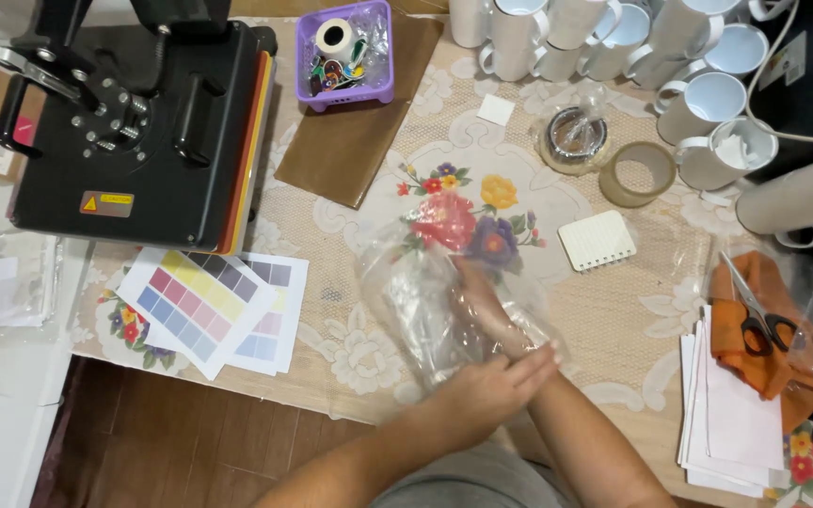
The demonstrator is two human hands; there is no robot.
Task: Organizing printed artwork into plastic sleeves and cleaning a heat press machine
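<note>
A crinkled clear plastic bag [425, 306] lies on the floral lace tablecloth [613, 320], its long axis running from upper left toward lower right; the right hand [484, 301] is pushed inside it, its grip hidden, while the left hand [496, 386] lies flat on the bag's near end. Open cloth surrounds it; colour-swatch sheets [204, 306] lie left, a small white spiral notepad [597, 240] right, the table edge just below.

The clear plastic bag [430, 310] veils the right hand [482, 301] inside it, and the white mugs [613, 38] are cut off by the top edge.
</note>
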